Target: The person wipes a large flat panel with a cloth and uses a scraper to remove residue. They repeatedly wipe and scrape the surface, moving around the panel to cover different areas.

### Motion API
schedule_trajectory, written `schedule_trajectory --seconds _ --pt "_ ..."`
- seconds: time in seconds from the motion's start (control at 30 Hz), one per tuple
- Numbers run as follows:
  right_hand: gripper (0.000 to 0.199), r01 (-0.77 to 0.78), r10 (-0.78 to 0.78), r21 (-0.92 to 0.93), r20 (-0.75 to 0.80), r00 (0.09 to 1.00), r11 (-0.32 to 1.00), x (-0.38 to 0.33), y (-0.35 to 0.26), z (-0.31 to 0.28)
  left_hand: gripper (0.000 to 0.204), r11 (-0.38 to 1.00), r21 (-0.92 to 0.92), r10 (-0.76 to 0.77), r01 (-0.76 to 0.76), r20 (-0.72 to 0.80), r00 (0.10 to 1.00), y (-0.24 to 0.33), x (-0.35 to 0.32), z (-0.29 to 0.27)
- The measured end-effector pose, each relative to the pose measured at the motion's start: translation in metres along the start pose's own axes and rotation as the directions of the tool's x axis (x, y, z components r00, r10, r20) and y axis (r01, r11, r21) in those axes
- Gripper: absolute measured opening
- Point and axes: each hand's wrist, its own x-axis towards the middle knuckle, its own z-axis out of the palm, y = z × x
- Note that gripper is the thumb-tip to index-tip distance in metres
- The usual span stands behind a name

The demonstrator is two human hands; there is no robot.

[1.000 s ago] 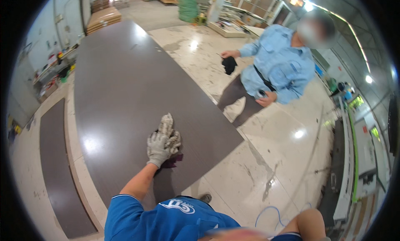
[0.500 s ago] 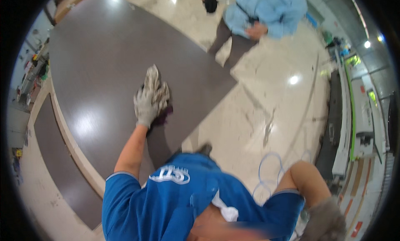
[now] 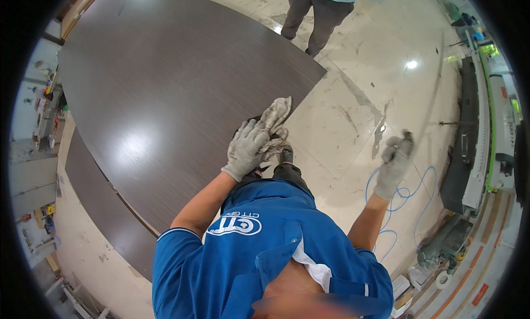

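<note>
My left hand (image 3: 245, 149), in a grey work glove, presses on a crumpled, stained off-white rag (image 3: 274, 120). The rag lies by the right edge of a large dark brown wood-grain board (image 3: 165, 70), and part of it reaches past that edge. Something dark shows beside the rag, too covered to name. Over the floor to the right hangs my right hand (image 3: 395, 161), gloved the same way and apart from the board. Its fingers are loosely curled with dark fingertips, and I make out nothing held in them.
A second dark panel (image 3: 107, 208) lies left of the board. At the far side stands a person in dark trousers (image 3: 320, 15). A blue hose (image 3: 406, 193) coils on the pale floor (image 3: 348, 148). Along the right runs a long machine (image 3: 480, 126), with a green motor-like unit (image 3: 450, 244) nearby.
My left hand and the rag have moved right across the board to its edge. My right hand has swung up and forward from low at the right. The other person now stands more upright.
</note>
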Motion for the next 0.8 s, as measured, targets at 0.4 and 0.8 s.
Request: schedule_trajectory --seconds 0.4,0.8 --pt "0.038 -0.405 0.409 -0.086 0.03 0.912 0.91 0.003 0.102 -0.008 0.04 0.99 0.044 0.133 -0.131 -0.051 0.99 0.009 0.178 0.081" --pt "0.038 -0.445 0.457 -0.125 0.092 0.885 0.887 0.06 0.151 -0.044 0.027 0.83 0.188 -0.476 0.526 -0.253 0.842 -0.129 0.269 0.027"
